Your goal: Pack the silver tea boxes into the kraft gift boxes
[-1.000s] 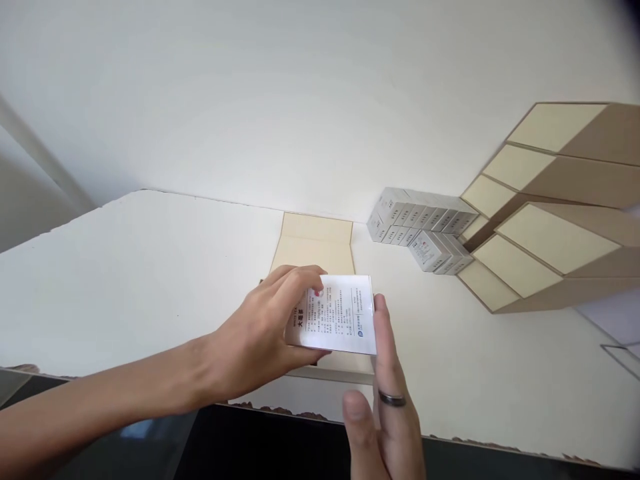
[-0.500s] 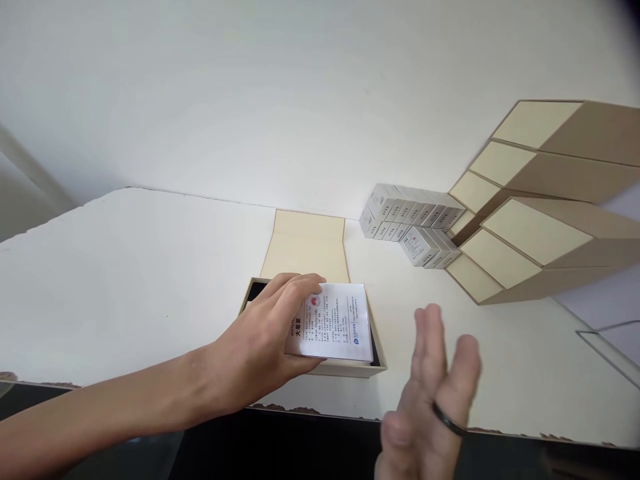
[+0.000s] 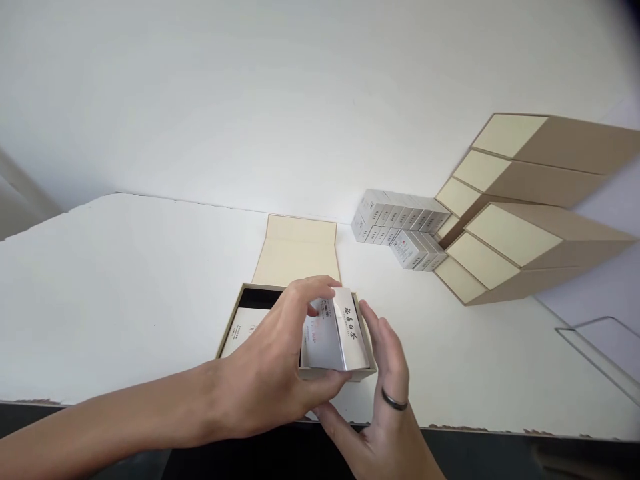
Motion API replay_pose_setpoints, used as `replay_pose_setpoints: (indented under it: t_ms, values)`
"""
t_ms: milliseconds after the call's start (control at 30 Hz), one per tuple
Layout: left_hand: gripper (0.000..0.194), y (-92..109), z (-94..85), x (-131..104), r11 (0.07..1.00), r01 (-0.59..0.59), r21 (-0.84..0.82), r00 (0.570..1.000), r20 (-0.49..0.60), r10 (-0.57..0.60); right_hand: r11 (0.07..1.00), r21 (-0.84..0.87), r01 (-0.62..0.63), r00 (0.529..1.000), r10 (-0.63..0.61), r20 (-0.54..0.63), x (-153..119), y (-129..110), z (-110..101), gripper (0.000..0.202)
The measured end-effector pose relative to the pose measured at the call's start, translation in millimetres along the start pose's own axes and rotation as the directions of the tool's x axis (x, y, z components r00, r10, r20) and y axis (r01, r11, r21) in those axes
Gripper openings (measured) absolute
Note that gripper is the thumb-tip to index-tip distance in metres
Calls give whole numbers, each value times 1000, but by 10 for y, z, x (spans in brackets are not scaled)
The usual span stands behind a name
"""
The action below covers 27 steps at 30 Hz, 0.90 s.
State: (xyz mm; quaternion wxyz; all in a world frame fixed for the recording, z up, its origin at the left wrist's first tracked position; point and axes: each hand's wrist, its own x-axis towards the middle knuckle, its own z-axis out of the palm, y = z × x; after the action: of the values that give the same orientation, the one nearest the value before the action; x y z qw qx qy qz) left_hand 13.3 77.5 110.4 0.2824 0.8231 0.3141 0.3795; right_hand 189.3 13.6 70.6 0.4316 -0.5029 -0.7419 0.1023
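An open cream box with a dark interior stands near the table's front edge, its lid folded back. On the left inside lies a white carton. My left hand grips a small white printed carton by its top and bottom edges, tilted over the right half of the box. Close to the box's right side is my right hand, thumb and fingers apart, with nothing held in it; a black ring is on one finger.
Several small white cartons stand in rows against the wall at centre right. Beside them, several large cream boxes are stacked. A thin wire-like frame lies at the far right.
The carton in my left hand has turned, showing another side and its narrow edge. My right hand has moved left to the box. The view has shifted slightly.
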Motion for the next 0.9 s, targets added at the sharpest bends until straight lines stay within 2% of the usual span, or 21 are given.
replay_pose_setpoints:
  t_ms: [100,200,300,400,500,600,667,700,767,833,867,900]
  values:
    - [60,17,67,35,1000,-20,-1,999,32,20,996,-85,29,996,-36,-79,-58,20,81,78]
    - [42,12,159,61,999,-39,0,998,-40,39,983,-183,-6,971,-39,-238,-126,42,194,73]
    - [38,17,258,65,999,-40,-15,992,-118,38,969,-247,-3,932,-86,-352,-154,39,279,70]
    - [35,61,310,53,999,-37,-20,990,-135,34,970,-242,-29,903,-78,-422,-145,42,255,62]
    - [49,123,271,21,999,-32,-11,996,-79,31,976,-172,-134,876,36,-482,-102,112,64,49]
    - [67,148,154,-66,997,65,35,998,-11,-65,949,-62,-308,798,223,-561,-20,262,-245,47]
    - [62,128,63,-157,985,154,80,988,-10,-154,894,-9,-449,735,364,-573,47,390,-455,52]
    - [57,111,20,-207,975,198,100,980,-18,-197,859,10,-512,721,436,-539,80,456,-551,54]
    - [50,72,-53,-296,955,270,121,963,-51,-266,804,9,-595,731,546,-409,134,580,-715,54]
    - [45,41,-100,-358,932,348,97,937,-71,-343,799,-44,-600,767,558,-316,162,680,-828,53]
    - [42,30,-114,-377,917,391,75,919,-81,-386,812,-73,-580,775,521,-357,161,720,-858,52]
    - [40,19,-123,-391,901,430,53,901,-91,-425,828,-93,-553,763,459,-455,148,759,-865,53]
